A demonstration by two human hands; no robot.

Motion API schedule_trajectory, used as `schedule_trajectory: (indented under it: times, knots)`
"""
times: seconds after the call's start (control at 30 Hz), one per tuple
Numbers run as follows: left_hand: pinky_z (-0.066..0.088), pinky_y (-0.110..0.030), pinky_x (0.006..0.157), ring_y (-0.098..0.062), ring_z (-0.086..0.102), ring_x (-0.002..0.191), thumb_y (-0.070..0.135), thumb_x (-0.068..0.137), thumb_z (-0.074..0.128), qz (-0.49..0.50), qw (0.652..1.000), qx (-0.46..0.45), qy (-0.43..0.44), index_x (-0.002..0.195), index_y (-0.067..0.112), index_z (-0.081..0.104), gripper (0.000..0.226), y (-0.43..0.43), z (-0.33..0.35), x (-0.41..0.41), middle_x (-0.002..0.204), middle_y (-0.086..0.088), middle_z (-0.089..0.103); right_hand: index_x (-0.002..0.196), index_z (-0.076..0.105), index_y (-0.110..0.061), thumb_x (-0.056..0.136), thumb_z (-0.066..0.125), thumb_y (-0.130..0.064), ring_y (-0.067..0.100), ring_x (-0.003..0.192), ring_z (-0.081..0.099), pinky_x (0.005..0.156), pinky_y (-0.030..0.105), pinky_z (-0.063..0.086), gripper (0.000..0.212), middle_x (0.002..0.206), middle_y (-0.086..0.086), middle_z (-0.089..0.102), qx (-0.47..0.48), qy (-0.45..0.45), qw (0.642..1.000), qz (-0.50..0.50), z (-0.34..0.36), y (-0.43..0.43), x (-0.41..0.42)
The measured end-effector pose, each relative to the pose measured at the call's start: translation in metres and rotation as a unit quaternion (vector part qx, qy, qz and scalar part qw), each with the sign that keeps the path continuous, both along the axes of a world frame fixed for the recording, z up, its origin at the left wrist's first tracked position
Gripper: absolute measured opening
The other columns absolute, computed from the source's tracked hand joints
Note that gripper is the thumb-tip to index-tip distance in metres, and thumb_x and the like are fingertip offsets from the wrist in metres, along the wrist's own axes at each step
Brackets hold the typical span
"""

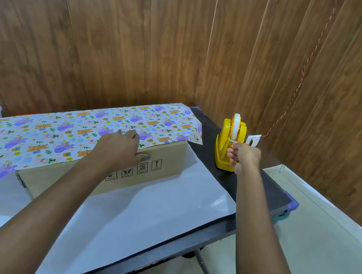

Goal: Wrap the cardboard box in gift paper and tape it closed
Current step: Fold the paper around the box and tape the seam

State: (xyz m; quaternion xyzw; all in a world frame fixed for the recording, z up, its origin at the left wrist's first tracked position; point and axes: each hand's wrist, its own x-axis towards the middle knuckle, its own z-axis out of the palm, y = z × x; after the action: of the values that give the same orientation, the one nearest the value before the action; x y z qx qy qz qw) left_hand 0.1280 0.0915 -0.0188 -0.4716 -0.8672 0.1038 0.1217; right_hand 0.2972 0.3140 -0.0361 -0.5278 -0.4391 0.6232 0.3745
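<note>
Head view, first seam of the wrap. The cardboard box [167,160] lies lengthwise on the dark counter [260,188], on top of the gift paper [61,130]. The far flap is folded printed side up over the box top. The near half lies flat, white side up, reaching the counter's near edge. The left grip [119,149] is spread, with fingers flat on the flap and thumb down the bare front face of the box. The right grip [243,155] is curled at the cutter of the yellow tape dispenser [221,153], apparently pinching the free end of the tape [236,122]; the strip itself is too small to make out.

Likely faults from this state:
- The flap is held only by palm pressure, so a reach to the right could ease that pressure and let the paper slide or spring back, leaving a slack or skewed seam.
- A one-handed pull may drag or tip the unheld dispenser.
- A long strip may curl onto itself or catch the print early and tear it on lifting.
- The near half is not yet raised, so the box front remains uncovered.
</note>
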Motion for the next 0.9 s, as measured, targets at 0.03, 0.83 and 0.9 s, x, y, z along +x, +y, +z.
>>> schedule_trajectory:
  times: [0.03,0.83,0.9]
  knots:
    - [0.044,-0.033,0.078,-0.024,0.048,0.118,0.061,0.092,0.033,0.0,1.0,0.001,0.0,0.131,0.01,0.043,0.066,0.0,0.0,0.0,0.139,0.0,0.042,0.097,0.065,-0.004,0.093,0.056,-0.013,0.011,0.055,0.053,0.053,0.02,0.045,0.013,0.068,0.005,0.059,0.0,0.01,1.0,-0.007,-0.002,-0.001,-0.001]
    - [0.044,-0.037,0.088,-0.035,0.035,0.134,0.059,0.094,0.027,-0.01,1.0,0.008,0.01,0.149,0.031,0.013,0.064,0.001,-0.006,0.002,0.15,-0.005,0.03,0.112,0.05,0.006,0.098,0.04,-0.001,0.024,0.072,0.067,0.072,0.037,0.056,0.019,0.089,0.021,0.062,-0.093,0.314,0.942,-0.078,-0.006,-0.028,-0.018]
    - [0.043,-0.038,0.092,-0.04,0.031,0.135,0.059,0.094,0.025,-0.016,1.0,-0.002,0.002,0.148,0.042,0.005,0.06,0.002,-0.005,0.003,0.153,-0.007,0.024,0.109,0.049,0.004,0.098,0.039,0.001,0.027,0.079,0.066,0.076,0.038,0.056,0.016,0.093,0.022,0.061,-0.107,0.324,0.937,-0.08,-0.002,-0.03,-0.017]
